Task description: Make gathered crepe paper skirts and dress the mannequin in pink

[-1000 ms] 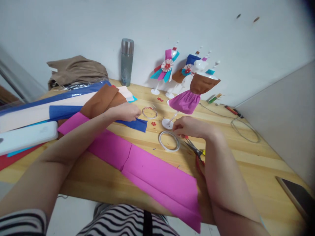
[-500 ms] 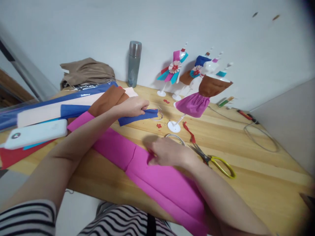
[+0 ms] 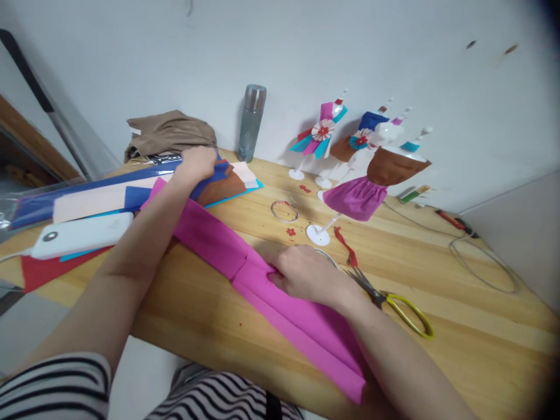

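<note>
My left hand (image 3: 199,166) is closed on a blue strip (image 3: 215,169), over the pile of coloured sheets at the left back. A long magenta sheet (image 3: 301,321) lies slantwise along the front of the table, with a crease or tear across it near its middle. On its upper edge my right hand (image 3: 300,273) is closed, pinching the magenta sheet. The brown sheet (image 3: 225,188) lies just right of my left hand. Scissors with yellow handles (image 3: 409,315) lie to the right of my right wrist, beside a red strip (image 3: 346,248).
A grey bottle (image 3: 252,123) stands by the wall, right of a brown cloth (image 3: 172,133). Dressed miniature stands, one with a magenta skirt (image 3: 356,198), are at the back. A white power bank (image 3: 83,233) lies left; a clear ring (image 3: 284,211) lies mid-table. A cable (image 3: 481,274) curls at right.
My left hand has moved back and left with the blue strip, from beside the clear ring to above the pile. My right hand stays on the magenta sheet. The view has shifted slightly.
</note>
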Demonstrator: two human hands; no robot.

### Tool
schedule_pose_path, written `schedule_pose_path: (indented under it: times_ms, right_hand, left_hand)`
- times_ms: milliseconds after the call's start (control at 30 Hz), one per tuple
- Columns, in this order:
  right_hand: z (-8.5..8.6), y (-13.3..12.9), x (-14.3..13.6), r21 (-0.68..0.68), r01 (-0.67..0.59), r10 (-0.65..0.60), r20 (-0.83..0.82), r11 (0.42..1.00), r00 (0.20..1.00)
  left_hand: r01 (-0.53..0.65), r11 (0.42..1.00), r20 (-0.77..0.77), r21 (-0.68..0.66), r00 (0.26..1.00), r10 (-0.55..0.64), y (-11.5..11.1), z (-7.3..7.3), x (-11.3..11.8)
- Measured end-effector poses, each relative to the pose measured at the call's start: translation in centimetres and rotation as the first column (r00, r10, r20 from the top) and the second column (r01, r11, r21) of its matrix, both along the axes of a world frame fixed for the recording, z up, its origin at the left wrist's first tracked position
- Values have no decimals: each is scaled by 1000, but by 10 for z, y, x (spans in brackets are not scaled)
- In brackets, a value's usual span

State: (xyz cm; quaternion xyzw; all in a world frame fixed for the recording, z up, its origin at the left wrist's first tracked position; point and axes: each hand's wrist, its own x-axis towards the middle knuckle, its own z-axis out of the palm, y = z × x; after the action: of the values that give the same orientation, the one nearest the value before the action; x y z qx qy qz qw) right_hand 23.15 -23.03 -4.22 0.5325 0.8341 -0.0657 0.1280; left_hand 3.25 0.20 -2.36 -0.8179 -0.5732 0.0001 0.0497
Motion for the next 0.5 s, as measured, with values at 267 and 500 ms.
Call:
schedule_pose_path:
  times_ms: [267, 500]
  right_hand:
    - [-2, -3, -4, -47, -99, 92, -133, 994, 987]
    - [0, -2, -2, -22, -29, 27, -79, 999, 997]
  left_hand:
    - [-23, 998, -22, -65, 1000, 21, 12, -27, 1]
    - [80, 985, 204, 154, 973, -110, 8, 0, -3]
